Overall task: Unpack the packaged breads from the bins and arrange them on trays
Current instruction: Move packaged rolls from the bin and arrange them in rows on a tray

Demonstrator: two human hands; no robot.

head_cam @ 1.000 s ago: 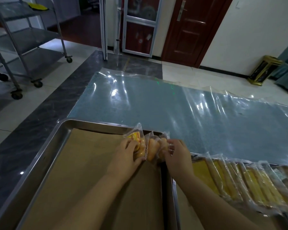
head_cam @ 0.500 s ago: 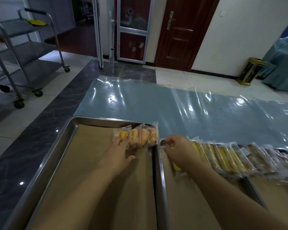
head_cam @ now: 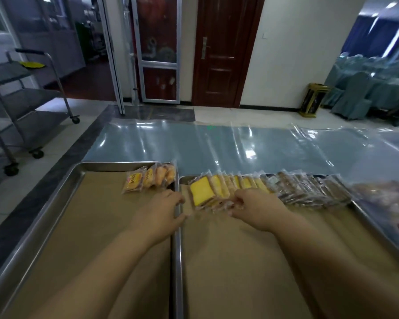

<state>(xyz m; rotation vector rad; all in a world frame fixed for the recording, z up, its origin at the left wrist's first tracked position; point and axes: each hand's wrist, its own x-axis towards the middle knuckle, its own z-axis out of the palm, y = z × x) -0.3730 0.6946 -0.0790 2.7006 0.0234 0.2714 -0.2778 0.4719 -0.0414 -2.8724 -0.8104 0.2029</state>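
Starting only: left tray (head_cam: 78, 226) four breads (head_cam: 151, 178), right tray (head_cam: 228, 272) one row (head_cam: 274, 188); left grip (head_cam: 158, 214) loose, right grip (head_cam: 253, 209) pinching a packet (head_cam: 217, 199).

Person shown as two forearms (head_cam: 115, 256) only, both bare approx to the elbow, ending in bare L hand (head_cam: 158, 212) & R hand (head_cam: 256, 210).

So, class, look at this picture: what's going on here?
A person is laying packaged breads on two paper-lined trays. The left tray has just a short row of orange packets in its far right corner. The right tray carries a long row along its far edge: yellow packets, then darker packets. The right hand curls its fingers at the yellow packets' near edge; the left hand hovers empty over the trays' shared rim.
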